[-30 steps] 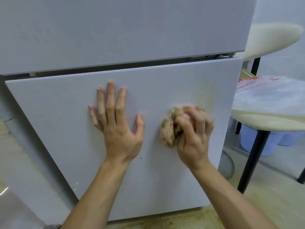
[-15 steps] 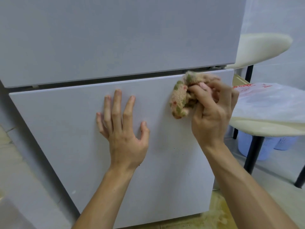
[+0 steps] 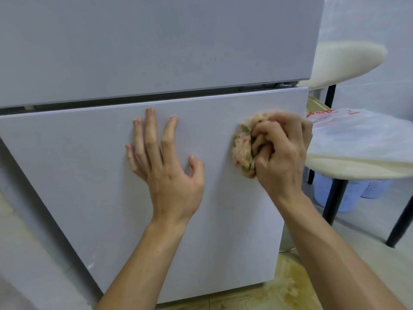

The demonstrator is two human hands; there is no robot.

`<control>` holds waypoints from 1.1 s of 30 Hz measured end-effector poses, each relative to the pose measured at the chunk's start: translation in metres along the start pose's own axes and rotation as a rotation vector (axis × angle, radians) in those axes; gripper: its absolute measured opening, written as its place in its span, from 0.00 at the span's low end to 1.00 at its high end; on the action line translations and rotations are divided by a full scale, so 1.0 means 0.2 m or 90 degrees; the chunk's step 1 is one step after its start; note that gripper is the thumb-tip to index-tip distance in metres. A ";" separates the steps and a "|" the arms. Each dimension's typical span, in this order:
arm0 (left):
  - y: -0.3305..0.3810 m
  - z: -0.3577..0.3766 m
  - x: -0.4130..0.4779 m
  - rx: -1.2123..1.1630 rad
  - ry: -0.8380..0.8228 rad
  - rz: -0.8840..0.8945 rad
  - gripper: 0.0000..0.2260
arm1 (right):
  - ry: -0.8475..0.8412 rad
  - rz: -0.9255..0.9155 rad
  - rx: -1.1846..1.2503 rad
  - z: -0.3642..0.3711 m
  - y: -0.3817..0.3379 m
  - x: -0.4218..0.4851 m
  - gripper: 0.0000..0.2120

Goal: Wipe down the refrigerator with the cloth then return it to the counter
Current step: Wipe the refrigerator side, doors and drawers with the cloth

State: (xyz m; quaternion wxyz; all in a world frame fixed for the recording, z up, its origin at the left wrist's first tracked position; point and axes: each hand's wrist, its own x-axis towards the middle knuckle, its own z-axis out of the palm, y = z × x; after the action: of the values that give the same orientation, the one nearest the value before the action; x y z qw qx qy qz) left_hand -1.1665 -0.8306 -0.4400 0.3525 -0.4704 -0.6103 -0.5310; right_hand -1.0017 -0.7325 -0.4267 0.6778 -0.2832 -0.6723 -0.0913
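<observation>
Pressing a bunched pink, tan and green terry cloth (image 3: pixel 242 151) against the pale grey refrigerator (image 3: pixel 234 231), your right hand (image 3: pixel 281 153) grasps the wad with fingers and thumb curled tightly round it. It holds the cloth on the lower door (image 3: pixel 78 175), near that door's right edge and a little below its top edge. Your left hand (image 3: pixel 165 166) lies released and flat on the same door, to the left of the cloth and apart from it, fingers straight, spread and pointing up, thumb angled out with its tip on the panel. A dark horizontal gap separates the lower door from the upper door (image 3: pixel 156 41), and a small metal hinge (image 3: pixel 268 86) shows at the gap's right end. Just beside the refrigerator's right side stands a cream padded chair (image 3: pixel 357 168) with black metal legs; a translucent white plastic bag (image 3: pixel 357 130) with red print lies on its seat. Under the seat, pale blue perforated plastic baskets (image 3: pixel 353 195) sit on the floor. The beige floor tile (image 3: pixel 279 294) below the door's lower right corner bears yellowish-brown stains.
</observation>
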 end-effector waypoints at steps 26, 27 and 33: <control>-0.07 -0.01 -0.01 0.036 -0.037 0.044 0.33 | 0.140 0.070 0.019 -0.02 0.12 0.15 0.18; -0.08 -0.01 0.00 0.038 -0.038 0.049 0.33 | 0.136 0.081 0.013 -0.01 0.13 0.08 0.18; -0.07 0.01 -0.01 0.036 -0.025 0.040 0.34 | 0.044 0.218 0.030 -0.01 0.21 -0.40 0.22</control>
State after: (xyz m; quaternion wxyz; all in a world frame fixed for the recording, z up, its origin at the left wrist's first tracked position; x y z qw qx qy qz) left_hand -1.1785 -0.8298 -0.4458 0.3701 -0.4895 -0.6166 -0.4932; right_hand -0.9857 -0.7186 -0.5152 0.7127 -0.3745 -0.5923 0.0315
